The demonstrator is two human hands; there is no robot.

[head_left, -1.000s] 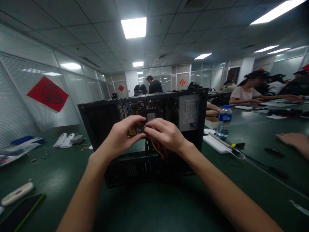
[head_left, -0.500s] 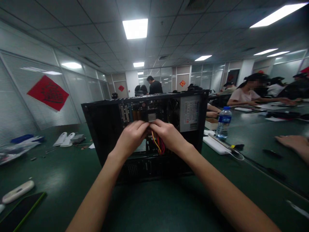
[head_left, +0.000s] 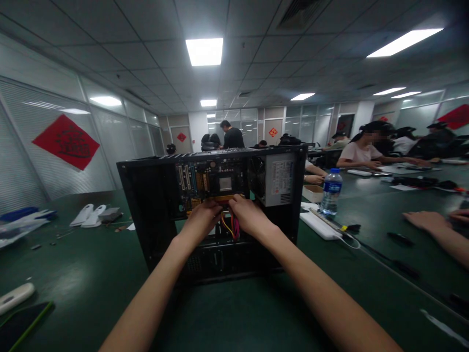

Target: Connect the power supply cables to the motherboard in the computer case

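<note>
A black computer case (head_left: 146, 210) stands upright with its side off, facing me. Inside it is a motherboard (head_left: 234, 171) with a pale square in its middle and several slots. At the board's lower edge, my left hand (head_left: 201, 221) has its fingers bent and pressed together. My right hand (head_left: 249, 215) mirrors it, thumb and fingers pinched. An orange-yellow strip (head_left: 224, 199) shows between the fingertips. What the fingers hold is hidden. A bundle of red and yellow cables (head_left: 234, 229) hangs just below, beside my right hand. A silver power supply (head_left: 281, 180) fills the upper right corner.
A water bottle (head_left: 331, 191) and a white power strip (head_left: 318, 225) lie right of the case. Further right is a co-worker's hand (head_left: 427, 220). White objects (head_left: 88, 215) and a plastic bag (head_left: 22, 227) are left. A green-edged dark object (head_left: 25, 322) lies front left.
Both hands have shifted slightly lower on the motherboard, uncovering the pale square and the orange-yellow strip. The fingertips have moved a little apart. The camera view has tilted up slightly.
</note>
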